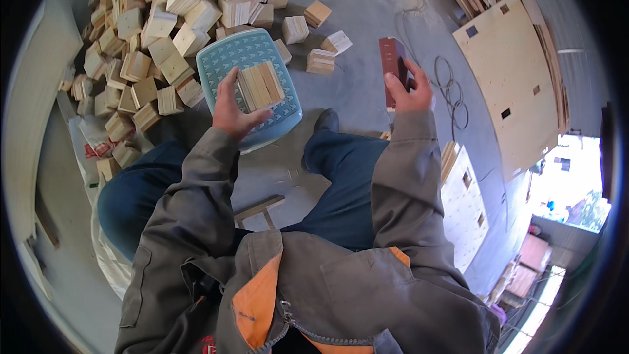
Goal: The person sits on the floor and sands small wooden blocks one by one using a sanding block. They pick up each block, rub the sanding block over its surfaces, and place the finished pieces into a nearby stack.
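Observation:
A layered plywood block (261, 86) lies on the light-blue plastic stool (288, 115) in front of me. My left hand (234, 106) rests against it, fingers along its left side and thumb at its near edge. Off to the right, my right hand (414, 90) is raised, closed around a dark reddish-brown rectangular piece (391, 59). Small light marks run along that piece's face; its exact kind I cannot make out. The fingers behind it are partly hidden.
A large heap of similar plywood blocks (169, 62) spreads behind and left of the stool, with several loose blocks (320, 60) beside it. Looped cable (451, 95) lies on the floor at right, near plywood sheets (517, 85) with square holes. A wooden frame (261, 210) sits between my legs.

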Demonstrator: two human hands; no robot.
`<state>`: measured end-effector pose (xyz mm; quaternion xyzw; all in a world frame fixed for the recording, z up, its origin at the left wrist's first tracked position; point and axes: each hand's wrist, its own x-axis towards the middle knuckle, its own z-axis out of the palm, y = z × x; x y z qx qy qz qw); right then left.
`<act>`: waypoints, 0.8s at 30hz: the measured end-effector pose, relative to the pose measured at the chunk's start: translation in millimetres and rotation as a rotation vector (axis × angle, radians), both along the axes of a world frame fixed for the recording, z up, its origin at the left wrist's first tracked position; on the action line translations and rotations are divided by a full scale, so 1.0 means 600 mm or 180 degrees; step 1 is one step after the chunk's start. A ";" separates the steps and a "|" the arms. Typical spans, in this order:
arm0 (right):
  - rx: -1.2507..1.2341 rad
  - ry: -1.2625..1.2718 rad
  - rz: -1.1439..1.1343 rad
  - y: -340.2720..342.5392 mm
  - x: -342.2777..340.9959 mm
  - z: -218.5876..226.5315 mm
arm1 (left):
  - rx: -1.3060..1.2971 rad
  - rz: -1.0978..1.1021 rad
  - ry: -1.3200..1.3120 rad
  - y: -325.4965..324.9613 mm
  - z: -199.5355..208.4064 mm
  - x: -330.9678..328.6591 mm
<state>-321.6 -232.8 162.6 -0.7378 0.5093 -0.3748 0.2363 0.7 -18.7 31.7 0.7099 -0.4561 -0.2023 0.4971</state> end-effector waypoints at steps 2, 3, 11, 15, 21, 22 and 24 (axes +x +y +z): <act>0.0109 0.0181 -0.0028 0.006 0.002 0.007 | 0.0266 -0.0119 -0.0144 0.001 0.007 0.010; 0.0132 0.0296 0.0005 0.009 0.002 0.011 | 0.0389 -0.0136 -0.0180 -0.003 0.010 0.015; 0.0451 0.0344 0.0274 0.026 0.009 0.035 | 0.0631 -0.0102 0.0357 -0.004 0.029 0.011; 0.0545 0.0266 0.0315 0.022 -0.001 0.028 | 0.0146 -0.0232 -0.0706 0.017 0.034 -0.012; 0.0594 0.0202 0.0374 0.022 -0.002 0.023 | -0.0607 -0.0050 -0.1534 0.024 0.017 -0.013; 0.0567 0.0212 0.0396 0.021 -0.002 0.021 | -0.0630 0.0043 -0.1568 0.025 0.008 -0.010; 0.0544 0.0264 0.0418 0.019 0.000 0.021 | -0.0665 0.0098 -0.1568 0.029 -0.004 -0.014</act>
